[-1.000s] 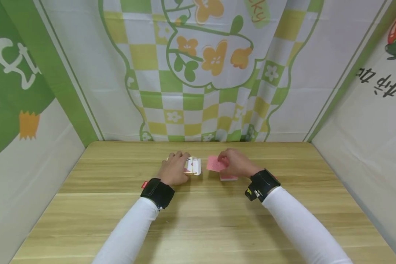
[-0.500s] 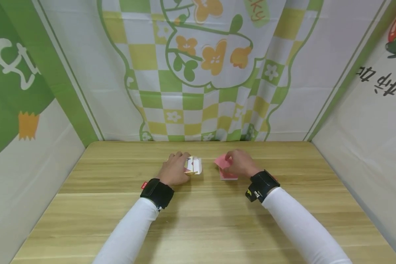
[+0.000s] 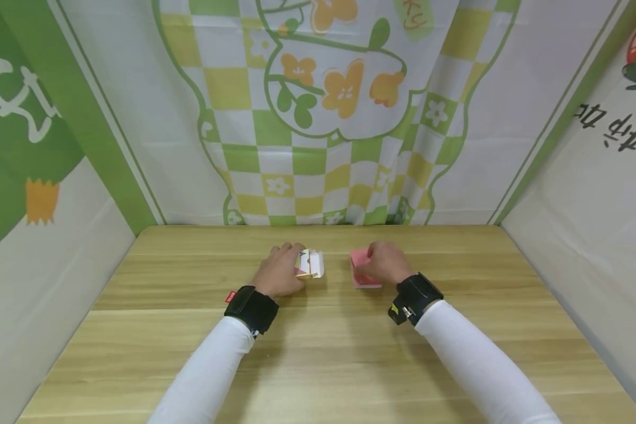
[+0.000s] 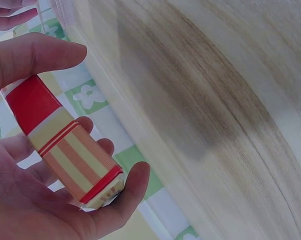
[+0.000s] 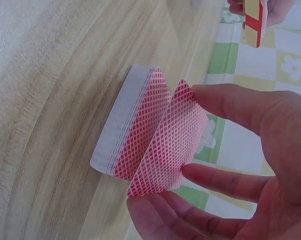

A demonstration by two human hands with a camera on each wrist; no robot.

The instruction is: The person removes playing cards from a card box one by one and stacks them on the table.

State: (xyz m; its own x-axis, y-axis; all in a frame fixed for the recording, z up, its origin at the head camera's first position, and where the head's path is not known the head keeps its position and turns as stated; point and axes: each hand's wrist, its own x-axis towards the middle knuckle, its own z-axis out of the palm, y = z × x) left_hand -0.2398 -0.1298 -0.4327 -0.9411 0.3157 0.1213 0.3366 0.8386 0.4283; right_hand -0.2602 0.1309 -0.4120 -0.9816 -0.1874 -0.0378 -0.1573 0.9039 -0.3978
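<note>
My left hand [image 3: 279,271] grips a small playing card box [image 3: 310,265] at the middle back of the table. One end flap of the box stands open on the right. In the left wrist view the card box [image 4: 78,155] shows red and striped sides between thumb and fingers. My right hand [image 3: 388,263] pinches a red-backed playing card [image 5: 173,140] by its edges. Just below and beside that card sits a squared deck of cards [image 5: 125,125] with the same checked back. Card faces are hidden.
The wooden table [image 3: 318,353] reaches to a checked, flower-printed curtain [image 3: 310,159] close behind both hands. Printed cloth walls stand at the left [image 3: 74,247] and right [image 3: 577,235]. A black band circles each wrist.
My right hand has brought the pinched card rightward and down, from jutting out left of the deck to over it. The left hand and card box stay nearly still.
</note>
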